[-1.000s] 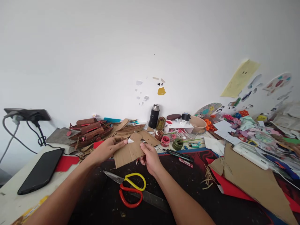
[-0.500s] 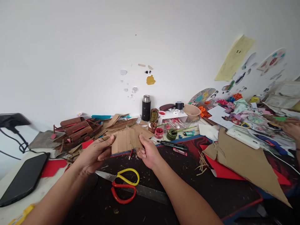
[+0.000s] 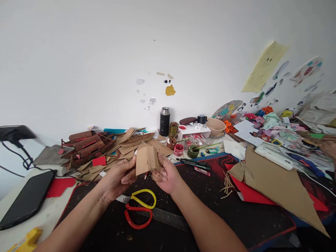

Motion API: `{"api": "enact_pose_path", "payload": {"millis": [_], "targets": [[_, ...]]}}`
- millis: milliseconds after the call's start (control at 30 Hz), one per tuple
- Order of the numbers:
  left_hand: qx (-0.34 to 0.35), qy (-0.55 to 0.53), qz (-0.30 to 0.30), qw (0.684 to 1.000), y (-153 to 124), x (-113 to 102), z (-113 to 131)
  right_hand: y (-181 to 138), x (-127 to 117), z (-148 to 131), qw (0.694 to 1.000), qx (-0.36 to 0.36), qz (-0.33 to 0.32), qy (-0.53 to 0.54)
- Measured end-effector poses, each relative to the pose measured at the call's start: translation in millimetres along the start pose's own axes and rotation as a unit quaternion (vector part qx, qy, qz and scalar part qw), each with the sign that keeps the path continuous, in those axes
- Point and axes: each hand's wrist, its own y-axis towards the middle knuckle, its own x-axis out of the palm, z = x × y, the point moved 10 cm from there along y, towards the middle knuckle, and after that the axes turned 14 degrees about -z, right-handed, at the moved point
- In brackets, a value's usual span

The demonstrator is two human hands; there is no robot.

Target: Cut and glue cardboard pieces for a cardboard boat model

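Between my two hands a small piece of brown cardboard (image 3: pixel 146 160) is held up, bent into a curve. My left hand (image 3: pixel 119 178) pinches its left edge, thumb on the near face. On the opposite edge my right hand (image 3: pixel 166 173) grips it, with the fingers curled behind and partly hidden. Just below lie scissors (image 3: pixel 143 199) with one yellow and one red handle; my left hand and wrist cover most of their blades. A metal ruler-like strip (image 3: pixel 168 217) passes under the scissors on the dark mat (image 3: pixel 210 210).
Brown model boats (image 3: pixel 89 148) and cardboard scraps (image 3: pixel 131 148) crowd the back left. A black flask (image 3: pixel 165 122), a red paint jar (image 3: pixel 179 149) and a green paint jar (image 3: pixel 193 151) stand behind. Large cardboard (image 3: pixel 278 187) lies right. Another person's hand (image 3: pixel 328 143) shows far right.
The cardboard piece has gone from nearly flat to more curved and looks narrower. My left hand has moved right, closer to my right hand.
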Motion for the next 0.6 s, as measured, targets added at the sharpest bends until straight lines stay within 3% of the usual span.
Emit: {"api": "enact_pose_path", "payload": {"millis": [267, 467, 600], "targets": [[-0.011, 0.037, -0.003, 0.999, -3, 10, 6, 6, -6, 13, 0.999, 0.030, 0.017, 0.003], [0.008, 0.061, -0.014, 0.998, -2, 13, 8, 7, 2, 19, 0.999, 0.031, -0.038, 0.004], [0.016, 0.115, -0.015, 0.993, -2, 14, 13, 9, -5, 21, 0.999, 0.017, -0.014, -0.033]]}}
